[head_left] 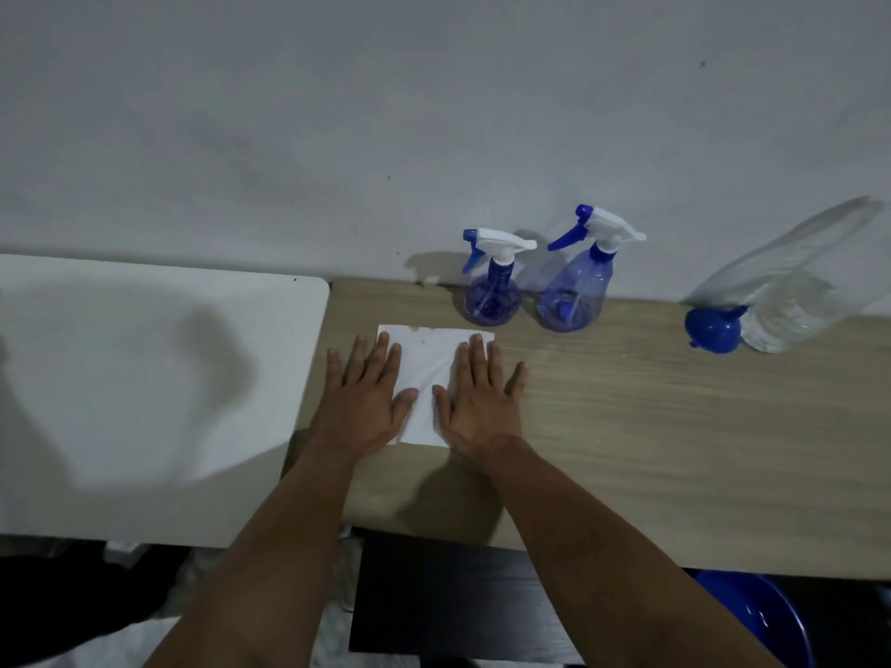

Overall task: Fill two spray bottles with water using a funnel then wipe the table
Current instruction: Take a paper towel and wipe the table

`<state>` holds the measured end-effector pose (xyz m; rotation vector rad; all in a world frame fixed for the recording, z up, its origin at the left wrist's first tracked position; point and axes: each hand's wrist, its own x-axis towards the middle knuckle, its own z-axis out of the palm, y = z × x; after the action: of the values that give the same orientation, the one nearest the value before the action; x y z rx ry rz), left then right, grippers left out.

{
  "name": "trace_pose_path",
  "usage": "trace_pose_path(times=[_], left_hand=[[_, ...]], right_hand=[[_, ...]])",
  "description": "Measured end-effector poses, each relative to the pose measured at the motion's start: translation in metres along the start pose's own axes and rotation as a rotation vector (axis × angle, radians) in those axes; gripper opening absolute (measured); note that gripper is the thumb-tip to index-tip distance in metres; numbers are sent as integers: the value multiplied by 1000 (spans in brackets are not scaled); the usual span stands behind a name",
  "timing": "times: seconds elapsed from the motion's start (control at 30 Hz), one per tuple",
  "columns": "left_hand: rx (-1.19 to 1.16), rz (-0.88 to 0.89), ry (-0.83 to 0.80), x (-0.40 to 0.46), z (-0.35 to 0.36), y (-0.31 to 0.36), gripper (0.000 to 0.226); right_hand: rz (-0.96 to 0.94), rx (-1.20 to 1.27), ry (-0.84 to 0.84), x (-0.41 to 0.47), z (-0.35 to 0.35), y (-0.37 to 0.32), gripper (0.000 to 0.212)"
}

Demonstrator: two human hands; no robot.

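Observation:
A white cloth (426, 364) lies flat on the wooden table (651, 426) near its left end. My left hand (364, 402) rests flat on the cloth's left edge, fingers spread. My right hand (479, 402) lies flat on its right part, fingers spread too. Neither hand grips anything. Behind the cloth, against the wall, stand two blue spray bottles with white triggers, a shorter one (492, 291) and a taller one (576, 291). A blue funnel (714, 330) lies at the back right, next to a clear plastic bottle (781, 301) leaning on the wall.
A white table (144, 402) adjoins the wooden one on the left. A blue basin (766, 619) sits on the floor under the wooden table's right front edge. A grey wall rises behind both tables.

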<state>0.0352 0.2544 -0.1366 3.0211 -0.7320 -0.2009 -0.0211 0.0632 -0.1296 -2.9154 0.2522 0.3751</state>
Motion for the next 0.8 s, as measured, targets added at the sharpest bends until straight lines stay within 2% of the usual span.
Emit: trace_pose_path(times=[0.37,0.8], left_hand=[[-1,33,-22,6,1,44,77],[-26,96,-44,18,0,144,76]], right_hand=[[-26,-22,-2,-13,-8,50,81],[34,-48,0,-37,-18,149,82]])
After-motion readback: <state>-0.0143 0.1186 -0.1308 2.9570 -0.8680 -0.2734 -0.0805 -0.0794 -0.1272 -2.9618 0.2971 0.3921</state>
